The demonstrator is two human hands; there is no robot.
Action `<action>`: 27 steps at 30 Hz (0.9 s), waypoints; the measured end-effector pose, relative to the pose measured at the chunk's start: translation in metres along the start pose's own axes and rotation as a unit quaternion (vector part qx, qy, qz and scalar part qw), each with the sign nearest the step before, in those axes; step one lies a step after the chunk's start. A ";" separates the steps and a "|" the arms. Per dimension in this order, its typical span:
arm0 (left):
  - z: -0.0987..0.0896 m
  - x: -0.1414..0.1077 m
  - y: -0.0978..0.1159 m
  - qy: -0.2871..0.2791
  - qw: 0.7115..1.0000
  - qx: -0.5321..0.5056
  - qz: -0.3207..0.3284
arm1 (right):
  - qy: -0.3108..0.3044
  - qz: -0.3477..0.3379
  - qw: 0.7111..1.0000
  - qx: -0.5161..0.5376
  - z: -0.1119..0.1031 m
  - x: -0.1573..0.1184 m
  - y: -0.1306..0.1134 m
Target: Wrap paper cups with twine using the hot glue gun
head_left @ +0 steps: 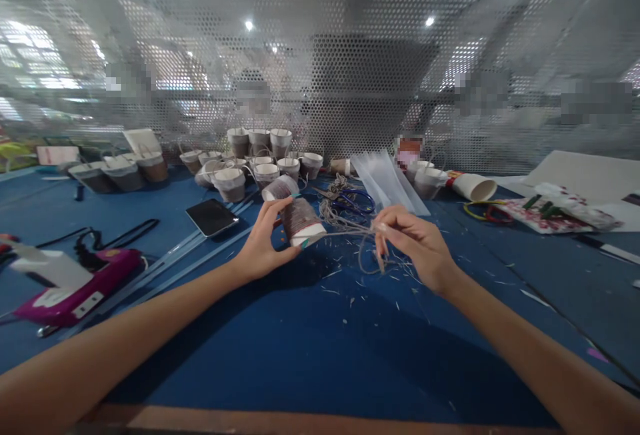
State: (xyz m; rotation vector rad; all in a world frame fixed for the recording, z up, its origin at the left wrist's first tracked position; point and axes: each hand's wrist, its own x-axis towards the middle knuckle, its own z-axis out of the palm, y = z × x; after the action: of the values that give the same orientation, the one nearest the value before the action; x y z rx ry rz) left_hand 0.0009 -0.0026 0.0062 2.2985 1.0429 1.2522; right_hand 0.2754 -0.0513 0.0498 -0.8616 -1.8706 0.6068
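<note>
1. Blue tabletop (280, 368) fills the lower frame.
2. At centre, the left hand (265, 242) holds a tilted wrapped cup (301, 218) between thumb and fingers.
3. Right of centre, the right hand (417, 242) pinches grey twine (356, 230).
4. Best keep the cup steady, twine lightly taut and clear of the scissors (350, 203).

Your left arm (160, 312) and right arm (520, 342) reach forward, bare. Your left hand (260, 242) curves round, thumb (286, 255) apart from the fingers (273, 208). Your right hand (423, 242) pinches, its fingers bent.
</note>
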 end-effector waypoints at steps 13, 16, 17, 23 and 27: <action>-0.005 -0.004 0.004 -0.116 0.992 -0.009 0.040 | 0.077 0.141 0.959 -0.233 0.013 0.002 0.014; -0.004 -0.004 0.003 -0.101 0.994 -0.002 0.044 | 0.174 0.125 0.940 -0.264 0.013 -0.001 0.019; -0.004 -0.003 0.003 -0.096 0.994 0.002 0.050 | 0.190 0.101 0.945 -0.245 0.012 -0.003 0.020; -0.003 -0.001 0.002 -0.046 0.992 0.043 0.108 | 0.017 -0.059 0.998 0.015 0.015 -0.009 0.007; -0.002 0.000 0.003 -0.041 0.991 0.071 0.102 | -0.155 -0.049 0.985 0.049 0.029 -0.012 0.002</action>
State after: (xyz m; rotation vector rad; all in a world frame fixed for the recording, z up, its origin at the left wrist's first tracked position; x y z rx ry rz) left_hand 0.0001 -0.0053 0.0092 2.5971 0.9150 1.1790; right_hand 0.2530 -0.0605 0.0298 -0.6339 -2.1284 0.8010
